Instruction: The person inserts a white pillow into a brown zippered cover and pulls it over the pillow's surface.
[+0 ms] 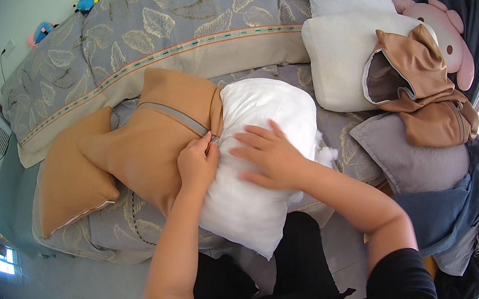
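Observation:
Across the sofa in front of me lies a tan cushion cover (137,162) with a grey stripe, its mouth around one end of a white cushion insert (255,99). My left hand (198,162) pinches the edge of the cover's opening between thumb and fingers. Over the exposed part of the insert is my right hand (271,156), fingers spread and slightly blurred, holding nothing; whether it presses on the insert I cannot tell. Loose white stuffing (326,154) shows at the insert's right side. The other end of the insert is hidden inside the cover.
A filled tan cushion (75,177) with a zip lies at the left. White pillows (335,67), an unzipped brown cover (420,67), a grey cushion (416,158) and a pink plush toy (451,38) are piled at the right. A leaf-patterned sofa back (197,9) rises behind.

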Action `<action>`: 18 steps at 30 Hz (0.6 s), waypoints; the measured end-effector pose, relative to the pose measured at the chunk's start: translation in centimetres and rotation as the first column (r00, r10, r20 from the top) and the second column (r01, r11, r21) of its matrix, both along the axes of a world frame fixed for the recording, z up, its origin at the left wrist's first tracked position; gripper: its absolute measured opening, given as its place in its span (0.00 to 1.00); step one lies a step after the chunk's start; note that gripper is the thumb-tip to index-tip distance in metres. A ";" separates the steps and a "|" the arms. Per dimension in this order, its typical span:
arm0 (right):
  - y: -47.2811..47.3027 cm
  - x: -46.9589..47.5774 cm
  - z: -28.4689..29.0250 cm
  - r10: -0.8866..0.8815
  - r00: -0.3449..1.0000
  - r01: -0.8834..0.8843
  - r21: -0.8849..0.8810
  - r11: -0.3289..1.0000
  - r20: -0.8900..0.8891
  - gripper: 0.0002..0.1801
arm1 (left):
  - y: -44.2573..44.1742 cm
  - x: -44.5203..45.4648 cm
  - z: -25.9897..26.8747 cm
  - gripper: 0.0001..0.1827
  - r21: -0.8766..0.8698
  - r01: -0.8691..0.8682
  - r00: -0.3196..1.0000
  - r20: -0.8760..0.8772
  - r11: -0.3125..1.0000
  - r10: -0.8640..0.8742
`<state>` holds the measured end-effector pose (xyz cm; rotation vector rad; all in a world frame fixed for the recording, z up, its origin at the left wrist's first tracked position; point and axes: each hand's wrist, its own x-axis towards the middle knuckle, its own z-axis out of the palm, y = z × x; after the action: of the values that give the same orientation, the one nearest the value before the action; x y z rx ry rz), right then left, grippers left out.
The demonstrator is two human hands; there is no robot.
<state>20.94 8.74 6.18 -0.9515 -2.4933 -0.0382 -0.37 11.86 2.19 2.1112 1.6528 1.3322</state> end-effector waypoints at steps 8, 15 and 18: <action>-1.3 0.2 -7.1 -0.068 0.949 0.100 -0.090 0.991 0.309 0.24 | -1.5 4.2 -0.1 0.14 0.067 0.029 1.000 -0.008 0.997 -0.028; 2.6 -1.7 -6.0 -0.082 0.981 0.084 -0.003 0.996 0.176 0.16 | 1.6 2.9 -0.3 0.17 0.159 -0.065 0.949 -0.297 0.985 0.110; -0.6 -1.4 -1.0 -0.090 0.995 0.090 0.003 0.996 -0.033 0.12 | 0.8 1.6 2.3 0.11 0.172 -0.153 0.869 -0.446 0.973 0.215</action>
<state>19.55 8.14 5.18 -1.0542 -2.4178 -0.0560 1.25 12.63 4.46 2.5598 2.0395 1.0567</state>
